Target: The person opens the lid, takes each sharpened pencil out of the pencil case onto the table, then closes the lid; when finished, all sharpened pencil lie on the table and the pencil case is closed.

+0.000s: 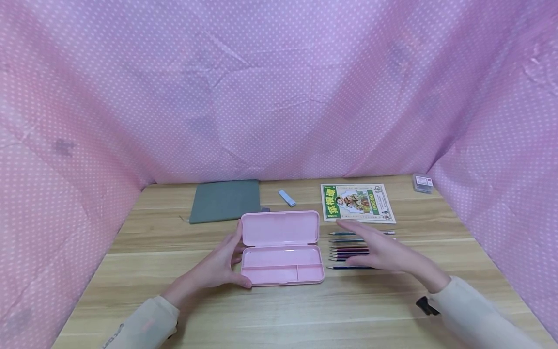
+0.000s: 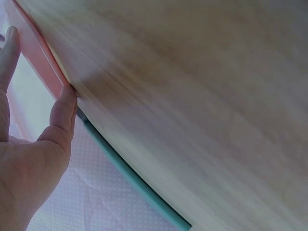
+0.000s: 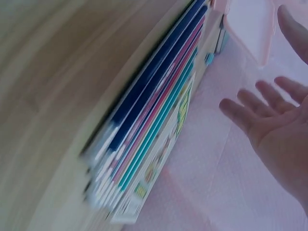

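A pink pencil case (image 1: 280,229) lies with its lid laid back, its divided tray bare inside. My left hand (image 1: 220,264) touches the case's left side, thumb at the front corner and a finger up by the lid. The left wrist view shows its fingertips (image 2: 65,103) against the case edge. Several pencils (image 1: 346,241) lie side by side to the right of the case. Over their right part hovers my right hand (image 1: 383,249), fingers spread and holding nothing. In the right wrist view the hand (image 3: 279,120) is apart from the pencils (image 3: 159,77).
Behind the case lie a grey-green notebook (image 1: 224,201) at left and a small light-blue strip-like object (image 1: 286,198). A colourful booklet (image 1: 358,203) sits behind the pencils. A small clear box (image 1: 422,183) stands at the back right corner. Pink dotted cloth (image 1: 279,97) surrounds the table.
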The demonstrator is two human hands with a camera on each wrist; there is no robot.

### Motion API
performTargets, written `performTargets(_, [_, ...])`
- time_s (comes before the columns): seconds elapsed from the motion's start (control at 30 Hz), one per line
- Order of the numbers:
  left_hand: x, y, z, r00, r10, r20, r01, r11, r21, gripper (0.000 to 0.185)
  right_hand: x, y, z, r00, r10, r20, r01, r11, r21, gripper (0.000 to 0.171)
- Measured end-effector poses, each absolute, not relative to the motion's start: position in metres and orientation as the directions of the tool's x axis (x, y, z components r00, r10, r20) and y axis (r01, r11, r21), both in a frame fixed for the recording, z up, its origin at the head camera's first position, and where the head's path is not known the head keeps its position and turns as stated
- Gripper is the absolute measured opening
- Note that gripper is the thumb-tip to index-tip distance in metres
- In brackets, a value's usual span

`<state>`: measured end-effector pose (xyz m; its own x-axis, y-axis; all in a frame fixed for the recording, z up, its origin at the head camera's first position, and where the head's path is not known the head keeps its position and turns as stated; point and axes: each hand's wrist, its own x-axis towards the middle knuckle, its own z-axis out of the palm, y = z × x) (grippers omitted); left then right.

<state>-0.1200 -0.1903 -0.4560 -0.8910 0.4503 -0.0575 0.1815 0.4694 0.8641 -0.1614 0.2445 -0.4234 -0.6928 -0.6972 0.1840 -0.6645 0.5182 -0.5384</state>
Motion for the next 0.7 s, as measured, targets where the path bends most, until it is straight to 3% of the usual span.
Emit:
performTargets(0.2, [-0.12,-0.191,-0.455,-0.888,0.456,-0.05,0.188,0.462,0.867,0.15,-0.166,0.218,-0.428,-0.713,-0.694,0.095,-0.581,0.511,-0.634,0.118])
performTargets(0.7, [-0.119,-0.19,-0.453,-0.896,0.437,-0.082,0.156,0.482,0.862,0.152,-0.168,0.192,-0.446,-0.725,-0.688,0.031,-0.538,0.537,-0.649,0.137])
